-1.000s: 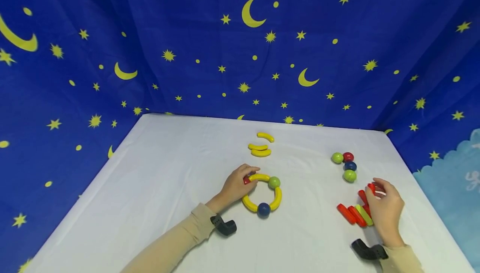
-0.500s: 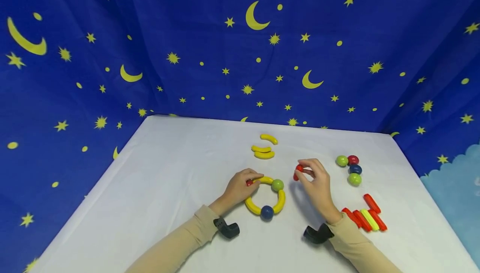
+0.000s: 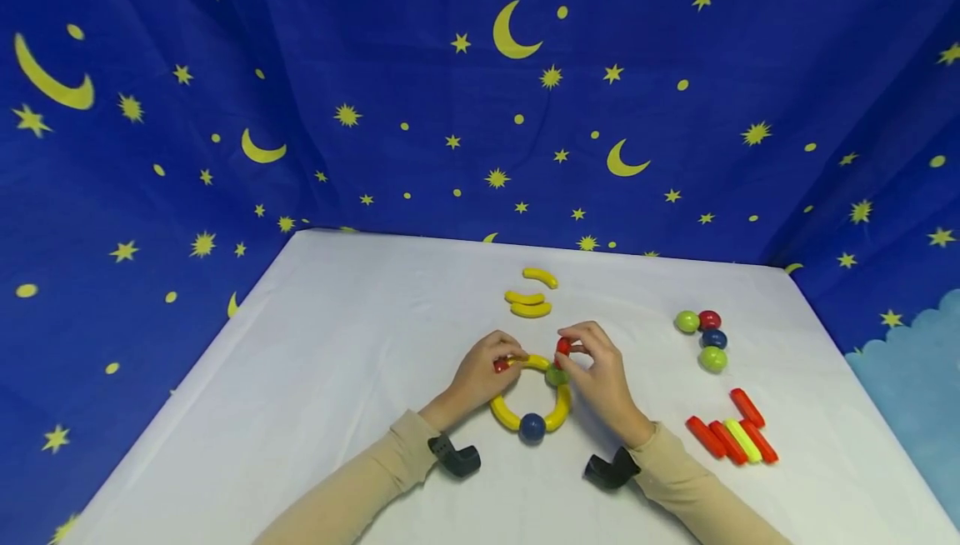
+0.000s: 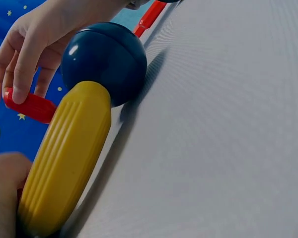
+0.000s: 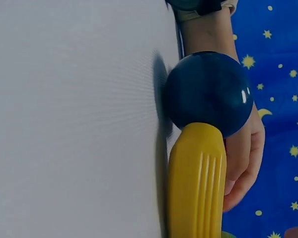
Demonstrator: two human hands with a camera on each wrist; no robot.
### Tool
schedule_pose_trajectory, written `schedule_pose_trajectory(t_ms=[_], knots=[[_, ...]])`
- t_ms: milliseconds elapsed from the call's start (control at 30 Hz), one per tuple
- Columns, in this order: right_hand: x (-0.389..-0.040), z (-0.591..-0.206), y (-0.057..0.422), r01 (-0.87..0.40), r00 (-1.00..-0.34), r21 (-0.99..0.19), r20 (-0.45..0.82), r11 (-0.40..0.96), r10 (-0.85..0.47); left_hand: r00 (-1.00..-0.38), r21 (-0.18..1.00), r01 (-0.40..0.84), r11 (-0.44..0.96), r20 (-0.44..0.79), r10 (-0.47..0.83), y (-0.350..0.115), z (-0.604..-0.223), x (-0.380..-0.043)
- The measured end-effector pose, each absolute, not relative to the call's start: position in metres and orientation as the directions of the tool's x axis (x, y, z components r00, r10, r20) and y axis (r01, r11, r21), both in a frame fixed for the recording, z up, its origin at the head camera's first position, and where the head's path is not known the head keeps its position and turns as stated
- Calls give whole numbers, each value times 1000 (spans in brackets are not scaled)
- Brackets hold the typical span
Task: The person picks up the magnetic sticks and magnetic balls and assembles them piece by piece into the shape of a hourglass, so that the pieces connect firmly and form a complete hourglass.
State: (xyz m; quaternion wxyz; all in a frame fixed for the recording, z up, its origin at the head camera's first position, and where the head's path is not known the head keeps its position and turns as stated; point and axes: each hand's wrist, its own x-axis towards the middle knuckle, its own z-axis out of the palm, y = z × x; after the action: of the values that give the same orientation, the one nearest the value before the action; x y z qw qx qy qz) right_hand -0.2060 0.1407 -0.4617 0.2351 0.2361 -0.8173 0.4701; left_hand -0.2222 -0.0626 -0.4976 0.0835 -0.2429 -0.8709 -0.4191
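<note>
On the white table lies a ring of yellow curved rods [image 3: 504,414] joined by balls, with a blue ball [image 3: 532,428] at the near side and a green ball [image 3: 556,377] at the far right. At the ring's left, my left hand [image 3: 478,368] pinches a small red ball [image 3: 502,367], mostly covered by the fingers, beside the far yellow rod [image 3: 536,362]. My right hand [image 3: 602,374] pinches a short red rod [image 3: 563,347] between thumb and fingers, upright over the green ball; its lower end appears to touch that ball. The left wrist view also shows this red rod [image 4: 32,106].
Several straight red rods [image 3: 705,437] and a lime rod [image 3: 743,441] lie at the right. Behind them sit two green balls [image 3: 713,359], a red ball [image 3: 709,320] and a dark blue ball [image 3: 714,338]. Three yellow curved rods [image 3: 530,310] lie beyond the ring.
My right hand has picked a red rod from the right-hand group and carried it left to the ring's green ball. My left hand stays at the red ball.
</note>
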Motion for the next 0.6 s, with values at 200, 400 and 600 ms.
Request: schedule_pose_trajectory(t_ms=[200, 400, 600], knots=[[-199, -460, 158, -611, -744, -592, 656, 526, -127, -857, 651, 512, 560, 341, 387, -63, -499, -221], [-190, -465, 213, -518, -724, -555, 690, 651, 12, -884, 719, 463, 518, 329, 333, -62, -498, -220], [-173, -466, 272, -230, -770, -561, 604, 795, 204, -904, 736, 427, 526, 332, 269, -63, -498, -223]])
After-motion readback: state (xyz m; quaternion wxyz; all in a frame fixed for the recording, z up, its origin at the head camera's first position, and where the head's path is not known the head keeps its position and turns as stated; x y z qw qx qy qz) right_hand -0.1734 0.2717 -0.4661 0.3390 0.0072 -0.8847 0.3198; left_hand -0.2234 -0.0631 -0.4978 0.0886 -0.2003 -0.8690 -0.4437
